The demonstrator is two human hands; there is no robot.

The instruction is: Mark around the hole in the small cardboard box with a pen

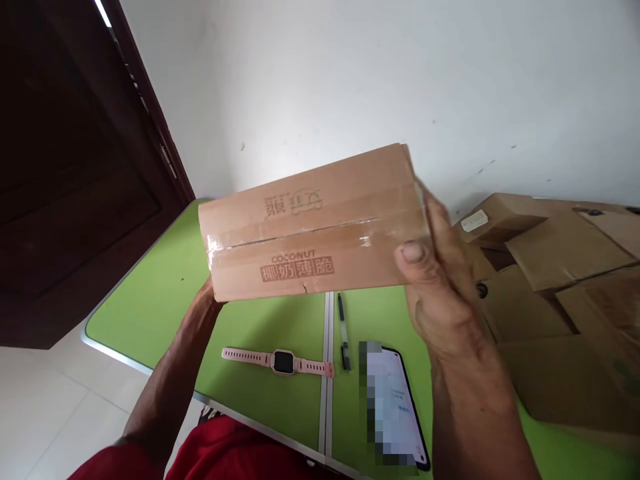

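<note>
I hold a taped brown cardboard box up in the air above a green table. The box is printed with "COCONUT" and red characters, and clear tape runs along its seam. My right hand grips its right end, thumb on the near face. My left hand supports the left end from beneath and is mostly hidden behind the box.
On the table lie a pink wristwatch, a black pen and a phone with its screen lit. Several cardboard boxes are piled on the right. A dark wooden door stands at left, with a white wall behind.
</note>
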